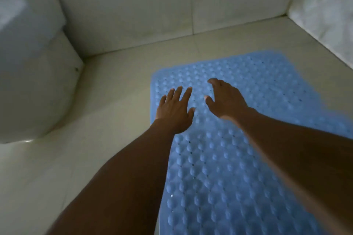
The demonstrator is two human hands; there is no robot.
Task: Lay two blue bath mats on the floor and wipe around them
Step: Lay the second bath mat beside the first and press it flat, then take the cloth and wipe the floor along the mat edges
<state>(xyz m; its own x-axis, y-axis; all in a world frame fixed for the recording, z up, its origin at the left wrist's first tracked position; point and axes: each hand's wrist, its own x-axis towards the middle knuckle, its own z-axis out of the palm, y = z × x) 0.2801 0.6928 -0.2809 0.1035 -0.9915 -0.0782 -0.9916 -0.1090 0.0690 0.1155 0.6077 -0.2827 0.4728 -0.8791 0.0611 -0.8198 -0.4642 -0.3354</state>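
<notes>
We see left hand [174, 113] and right hand [226, 100], grip spread and empty, over blue bumpy rubber bath mat [219, 168]; uneven press may skew it

Pale cream glossy tile floor [114, 89], faint grout lines. Blue bumpy rubber bath mat [219, 168] lies flat on it, centre-right, small holes btwn bumps, runs out of frame at btm. White ceramic toilet base [34, 91] stands on floor at left, apart from mat, bare tile btwn. Mat's far edge stops short of white tiled back wall [152, 5].
</notes>
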